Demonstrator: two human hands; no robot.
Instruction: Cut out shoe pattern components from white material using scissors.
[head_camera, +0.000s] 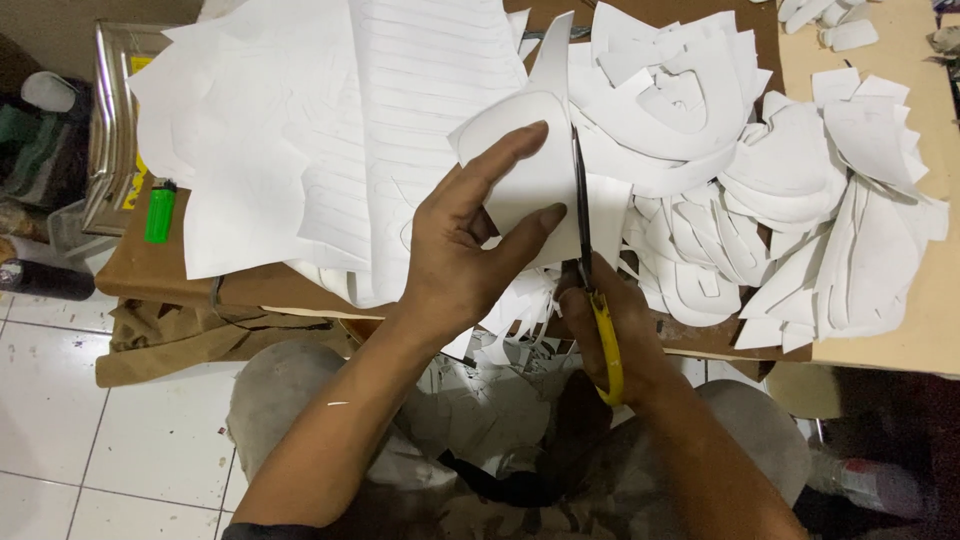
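Offcuts (500, 400) gather in the lap where they drop, while the right hand (610, 335), grip clamped on scissors (590, 270), cuts a sheet (520, 165) the left hand (470, 240) pinches taut (above the table (170, 270)), finished pieces (780, 190) stacked beyond.

One scissors (592, 270), one green lighter (159, 211)

sheets (300, 150) left on table (900, 345) | cut pieces (790, 210) right | lighter (160, 212) far left | scraps (480, 400) in lap
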